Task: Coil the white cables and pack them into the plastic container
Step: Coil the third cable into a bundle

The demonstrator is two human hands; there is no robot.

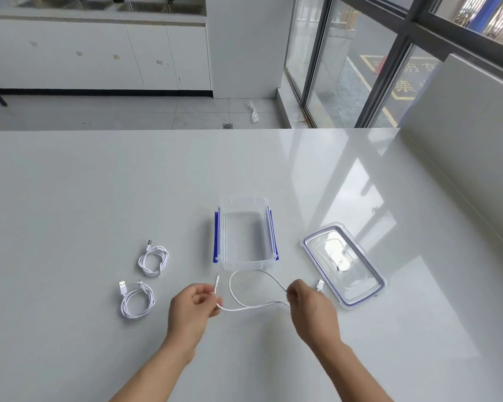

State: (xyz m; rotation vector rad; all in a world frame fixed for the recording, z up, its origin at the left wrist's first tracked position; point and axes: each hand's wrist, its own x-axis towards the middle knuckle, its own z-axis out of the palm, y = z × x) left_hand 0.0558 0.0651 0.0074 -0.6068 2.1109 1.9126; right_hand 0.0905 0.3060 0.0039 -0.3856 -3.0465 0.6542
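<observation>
A loose white cable [246,306] hangs between both hands just in front of the clear plastic container [223,233], which stands open with blue side clips and nothing inside. My left hand [193,307] pinches the cable near its small plug, which points up. My right hand [308,303] grips the cable near its USB plug. One loop of the cable curves up toward the container's near wall. Two coiled white cables lie to the left on the table: one farther back [154,260], one nearer [137,303].
The container's clear lid [343,264] lies flat to the right of the container. The white table [99,184] runs far back and to both sides. A low white wall [462,140] borders its right edge, with windows behind.
</observation>
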